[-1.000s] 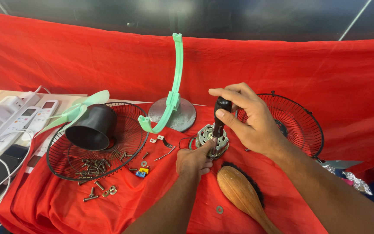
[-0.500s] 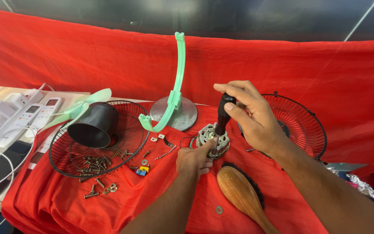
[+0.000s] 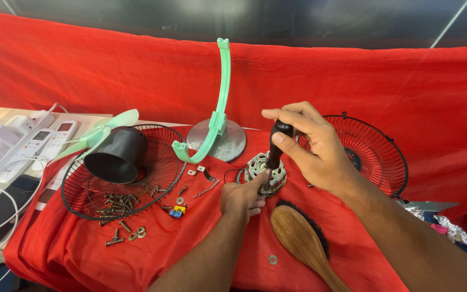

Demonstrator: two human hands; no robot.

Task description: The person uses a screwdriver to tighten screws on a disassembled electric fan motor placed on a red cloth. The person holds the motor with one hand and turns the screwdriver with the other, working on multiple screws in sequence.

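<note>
Fan motor [image 3: 266, 172] sits on the red-draped worktop [image 3: 71, 254], between the green stand [image 3: 217, 116] and the wooden brush [image 3: 301, 240]. Your right hand [image 3: 312, 146] is closed around a black-handled screwdriver [image 3: 277, 143], held upright with its tip down on the motor. Your left hand [image 3: 241, 197] lies just below, fingers loosely curled, forefinger touching the motor's casing; it grips nothing.

Risk, as judged: the motor is steadied by one finger only, so it may turn or skid under the driver, and the tip could slip toward that finger. Loose screws [image 3: 117, 204] lie in the black grille [image 3: 163, 181], well to the left.
</note>
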